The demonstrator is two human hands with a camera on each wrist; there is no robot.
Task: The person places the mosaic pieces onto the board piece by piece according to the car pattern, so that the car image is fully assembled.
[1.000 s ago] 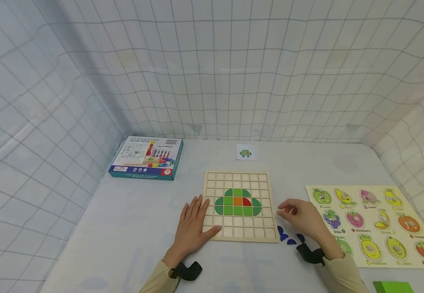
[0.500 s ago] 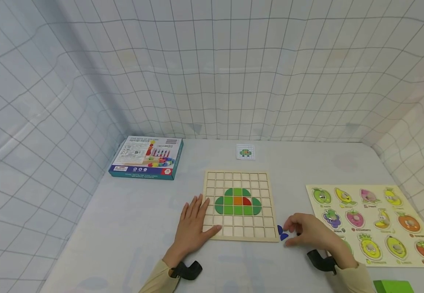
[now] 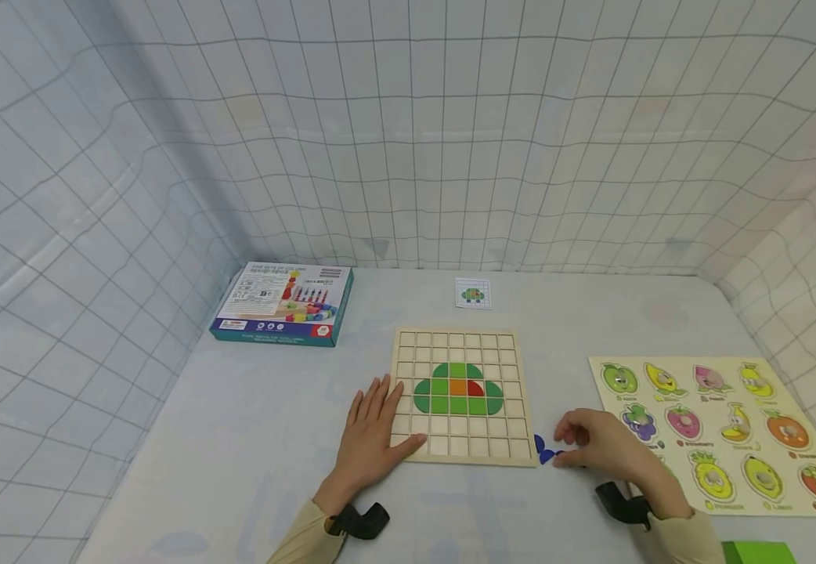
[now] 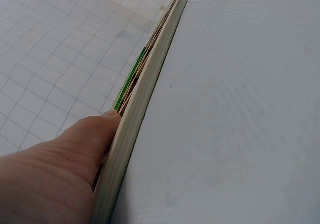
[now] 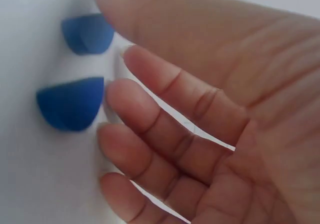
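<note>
A wooden grid board (image 3: 458, 446) lies on the table, bearing green pieces (image 3: 457, 406), an orange square (image 3: 457, 387) and a red quarter-round (image 3: 474, 388). My left hand (image 3: 373, 435) rests along the board's left edge, fingers straight and thumb (image 4: 95, 134) on the frame. To the right of the board, my right hand (image 3: 605, 442) is low over blue half-round pieces (image 3: 539, 443), with thumb and forefinger apart. The right wrist view has a blue half-round (image 5: 72, 104) beside the fingertips and another blue piece (image 5: 87, 33) by the thumb; contact there is unclear. The hand partly hides the pieces.
A small pattern card (image 3: 473, 294) lies beyond the board. At the back left is a toy box (image 3: 283, 305). A fruit puzzle board (image 3: 725, 439) lies to the right, partly under the right forearm. A green block (image 3: 756, 552) sits at the front right.
My right hand has come down and toward me from beside the board's right edge to the blue pieces, its thumb and forefinger parting. The left hand stays put.
</note>
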